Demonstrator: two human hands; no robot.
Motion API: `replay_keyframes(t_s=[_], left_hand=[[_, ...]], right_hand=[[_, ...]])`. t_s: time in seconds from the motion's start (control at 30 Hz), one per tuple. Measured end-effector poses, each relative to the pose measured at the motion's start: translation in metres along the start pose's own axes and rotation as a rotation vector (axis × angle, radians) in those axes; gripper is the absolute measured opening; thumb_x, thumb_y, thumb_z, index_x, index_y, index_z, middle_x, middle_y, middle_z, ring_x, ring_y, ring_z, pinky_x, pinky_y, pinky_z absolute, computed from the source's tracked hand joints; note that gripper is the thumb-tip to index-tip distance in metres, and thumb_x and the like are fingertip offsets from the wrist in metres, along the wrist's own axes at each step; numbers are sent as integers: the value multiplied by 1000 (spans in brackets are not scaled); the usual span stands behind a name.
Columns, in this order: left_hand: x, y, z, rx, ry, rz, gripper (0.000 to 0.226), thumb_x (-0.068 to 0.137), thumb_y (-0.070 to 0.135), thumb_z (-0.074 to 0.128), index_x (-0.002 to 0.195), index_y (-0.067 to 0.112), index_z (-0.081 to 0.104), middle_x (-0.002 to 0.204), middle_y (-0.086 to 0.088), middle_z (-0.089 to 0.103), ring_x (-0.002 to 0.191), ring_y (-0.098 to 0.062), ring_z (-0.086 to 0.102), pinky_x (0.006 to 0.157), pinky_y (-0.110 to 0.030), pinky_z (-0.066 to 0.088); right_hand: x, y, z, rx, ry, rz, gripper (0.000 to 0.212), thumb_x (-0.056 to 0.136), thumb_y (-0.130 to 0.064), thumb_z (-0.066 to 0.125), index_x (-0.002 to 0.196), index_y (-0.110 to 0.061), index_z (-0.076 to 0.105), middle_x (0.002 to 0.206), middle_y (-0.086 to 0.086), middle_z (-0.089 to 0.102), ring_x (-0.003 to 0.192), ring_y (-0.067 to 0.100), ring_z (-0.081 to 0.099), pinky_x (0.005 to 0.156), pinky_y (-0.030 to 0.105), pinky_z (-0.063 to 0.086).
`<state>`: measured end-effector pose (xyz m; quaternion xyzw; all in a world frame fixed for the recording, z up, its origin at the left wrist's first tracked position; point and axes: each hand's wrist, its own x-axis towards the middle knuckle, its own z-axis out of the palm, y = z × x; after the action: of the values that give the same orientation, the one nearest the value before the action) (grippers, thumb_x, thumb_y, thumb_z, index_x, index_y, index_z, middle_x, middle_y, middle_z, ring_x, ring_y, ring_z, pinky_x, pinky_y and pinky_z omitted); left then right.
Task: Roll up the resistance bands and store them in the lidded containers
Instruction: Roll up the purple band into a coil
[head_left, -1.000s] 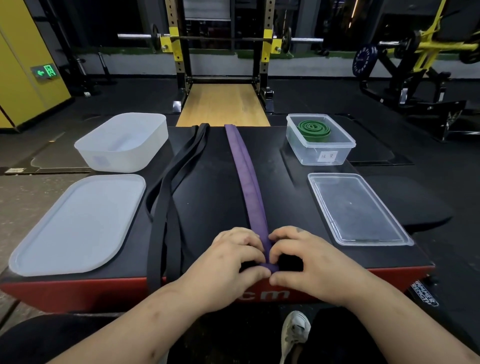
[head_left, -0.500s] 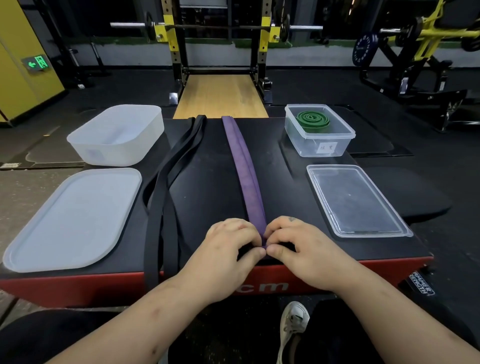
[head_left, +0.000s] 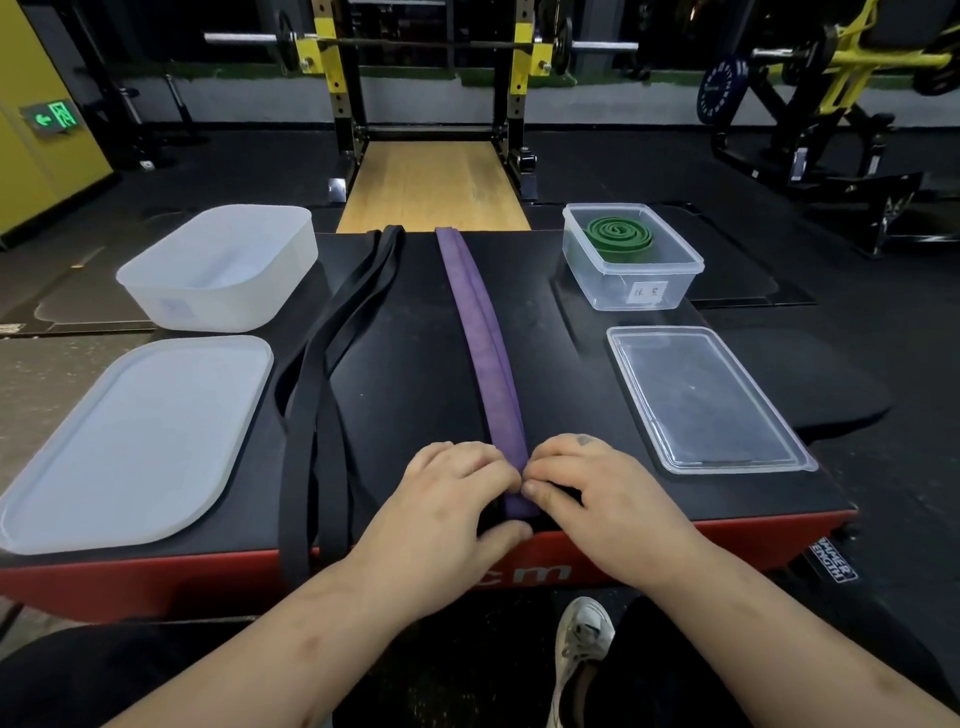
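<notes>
**Purple band gripped at its near end by both hands**

The purple band (head_left: 485, 364) is laid flat along the middle of the black-topped box (head_left: 415, 374), from the 12 o'clock edge to the 6 o'clock edge. Its near end, at 6 o'clock, is pinched from both sides: the left hand (head_left: 447, 499) is curled on it from the 7 o'clock side and the right hand (head_left: 597, 493) from the 5 o'clock side, with the fingertips of the two hands almost meeting over the band. How much of the end is already turned over cannot be told.

The black band (head_left: 322, 395) is stretched loosely from 12 o'clock to 7 o'clock, where it is draped over the near edge. At 1 o'clock the green band (head_left: 618, 236) is seen coiled inside the clear container (head_left: 597, 283), which stands uncovered; the clear lid (head_left: 701, 400) is laid flat at 4 o'clock. The frosted tub (head_left: 218, 312) is placed at 10 o'clock and the frosted lid (head_left: 130, 447) at 8 o'clock.
</notes>
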<state>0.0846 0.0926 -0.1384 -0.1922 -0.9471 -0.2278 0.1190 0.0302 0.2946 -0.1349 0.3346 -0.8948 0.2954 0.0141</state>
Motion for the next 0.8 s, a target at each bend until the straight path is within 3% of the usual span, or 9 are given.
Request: replay_keyframes(t_s=[0.1, 0.2, 0.27, 0.4, 0.5, 0.57, 0.7, 0.8], left_hand=[[1, -3, 0, -18, 18, 10, 32, 90, 54, 54, 108, 31, 69, 119, 20, 60, 131, 3, 41, 116, -26, 23], [3, -5, 1, -60, 38, -21, 38, 92, 57, 52, 112, 31, 71, 122, 22, 59, 135, 5, 36, 115, -14, 13], [5, -7, 3, -74, 37, -40, 36, 94, 57, 53, 111, 31, 72, 120, 23, 59, 133, 7, 35, 113, -12, 12], [6, -6, 1, -87, 66, -66, 41, 94, 60, 48, 108, 31, 72, 114, 23, 61, 125, 5, 43, 111, -17, 26], [-1, -3, -3, -79, 32, -65, 34, 93, 51, 62, 121, 32, 64, 120, 21, 61, 121, 6, 42, 106, -4, 17], [-4, -3, -4, -53, 31, -45, 33, 90, 46, 65, 119, 30, 65, 119, 18, 64, 121, 4, 44, 107, -4, 16], [-2, -6, -1, -63, 37, -46, 31, 94, 44, 60, 120, 30, 70, 123, 19, 63, 134, 4, 40, 114, -11, 15], [1, -6, 0, -45, 48, -47, 37, 95, 46, 54, 120, 27, 72, 124, 19, 60, 136, 1, 37, 113, -8, 11]], right_hand=[[-1, 2, -7, -12, -60, -13, 15, 97, -40, 65, 108, -35, 74, 112, -24, 60, 112, -1, 53, 97, 16, 40], [-3, 7, -12, -51, -168, -6, 37, 88, -50, 74, 123, -39, 68, 122, -28, 55, 120, -3, 49, 103, 15, 37], [-2, 7, -8, -34, -114, 5, 31, 88, -43, 76, 119, -38, 71, 119, -28, 55, 117, -2, 50, 102, 17, 38], [1, 6, -3, 43, -59, 31, 14, 95, -37, 71, 108, -34, 76, 113, -27, 57, 111, 1, 55, 98, 16, 38], [3, 7, -2, 70, -70, 56, 12, 98, -38, 67, 106, -37, 76, 114, -29, 56, 110, 2, 55, 97, 18, 38], [4, 7, 1, 92, -79, 61, 11, 99, -38, 66, 103, -38, 76, 112, -29, 57, 112, 2, 54, 98, 20, 37], [1, 6, 0, 100, -46, 57, 16, 96, -40, 70, 111, -40, 74, 113, -29, 57, 114, -1, 55, 100, 19, 41], [-4, 4, -4, 89, 11, 50, 28, 93, -37, 73, 118, -45, 64, 117, -29, 56, 113, -4, 55, 96, 15, 42]])
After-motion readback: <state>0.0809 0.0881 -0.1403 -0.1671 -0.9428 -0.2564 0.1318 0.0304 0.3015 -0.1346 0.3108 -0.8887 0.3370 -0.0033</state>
